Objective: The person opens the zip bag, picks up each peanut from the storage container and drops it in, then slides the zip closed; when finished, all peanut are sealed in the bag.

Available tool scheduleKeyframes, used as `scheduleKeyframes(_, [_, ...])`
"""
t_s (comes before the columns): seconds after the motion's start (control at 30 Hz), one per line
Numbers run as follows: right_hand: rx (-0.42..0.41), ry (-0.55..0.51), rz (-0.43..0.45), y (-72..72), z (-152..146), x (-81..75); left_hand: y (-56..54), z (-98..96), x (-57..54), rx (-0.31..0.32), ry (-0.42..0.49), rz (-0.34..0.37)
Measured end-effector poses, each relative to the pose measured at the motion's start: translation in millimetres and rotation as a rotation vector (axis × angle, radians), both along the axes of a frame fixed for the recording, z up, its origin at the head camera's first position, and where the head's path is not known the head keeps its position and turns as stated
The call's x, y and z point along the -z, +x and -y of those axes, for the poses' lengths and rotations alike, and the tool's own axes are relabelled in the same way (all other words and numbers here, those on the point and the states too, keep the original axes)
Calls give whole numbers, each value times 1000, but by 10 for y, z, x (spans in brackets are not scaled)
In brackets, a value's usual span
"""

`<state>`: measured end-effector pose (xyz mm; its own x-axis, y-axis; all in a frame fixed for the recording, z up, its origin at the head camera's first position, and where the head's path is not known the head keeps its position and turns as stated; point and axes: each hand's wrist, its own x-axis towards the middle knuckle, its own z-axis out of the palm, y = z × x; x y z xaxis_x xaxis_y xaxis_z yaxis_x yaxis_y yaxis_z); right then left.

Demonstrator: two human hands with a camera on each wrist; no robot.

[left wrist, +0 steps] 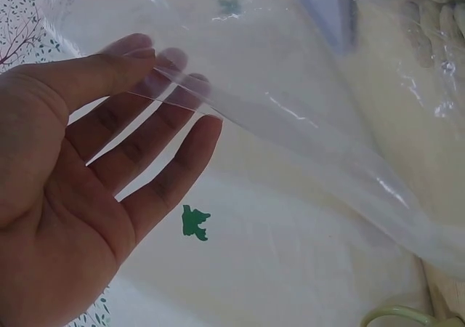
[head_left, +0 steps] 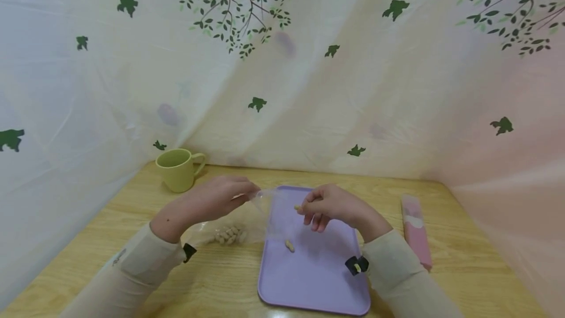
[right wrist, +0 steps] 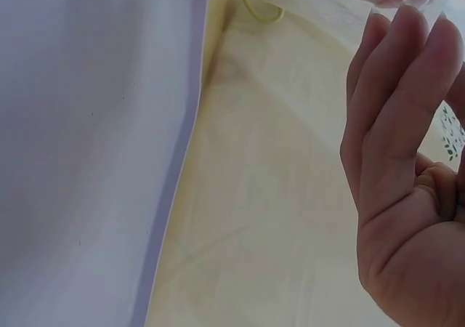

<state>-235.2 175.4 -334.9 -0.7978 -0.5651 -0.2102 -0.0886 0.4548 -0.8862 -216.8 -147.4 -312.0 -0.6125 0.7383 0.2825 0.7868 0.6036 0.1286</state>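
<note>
A clear plastic bag (head_left: 253,220) with several peanuts (head_left: 229,234) inside lies on the left, its mouth over the edge of a purple tray (head_left: 309,288). My left hand (head_left: 216,198) pinches the bag's upper edge; in the left wrist view the thumb and fingertips of that hand (left wrist: 109,131) hold the film. Above the tray, my right hand (head_left: 331,207) pinches a peanut (head_left: 298,208) between thumb and finger, close to the bag's mouth. Another peanut (head_left: 289,246) rests on the tray. The right wrist view shows that hand (right wrist: 407,138), with its peanut hidden.
A yellow-green mug (head_left: 176,171) stands at the back left of the wooden table (head_left: 212,288). To the right of the tray lies a pink and white packet (head_left: 416,232). A pale curtain (head_left: 309,126) with printed leaves and birds hangs behind the table.
</note>
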Motion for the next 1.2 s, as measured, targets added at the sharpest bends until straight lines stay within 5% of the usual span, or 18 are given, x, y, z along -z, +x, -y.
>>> scheduleKeyframes(0.67, [-98, -47, 21, 118, 133, -61, 23, -11, -15, -41, 9, 10])
scheduleKeyframes(1.03, [71, -56, 24, 17, 66, 43, 16, 7, -12, -34, 25, 10])
scheduleKeyframes(1.2, [82, 1, 11, -40, 76, 153, 9, 30, 3, -41, 24, 15])
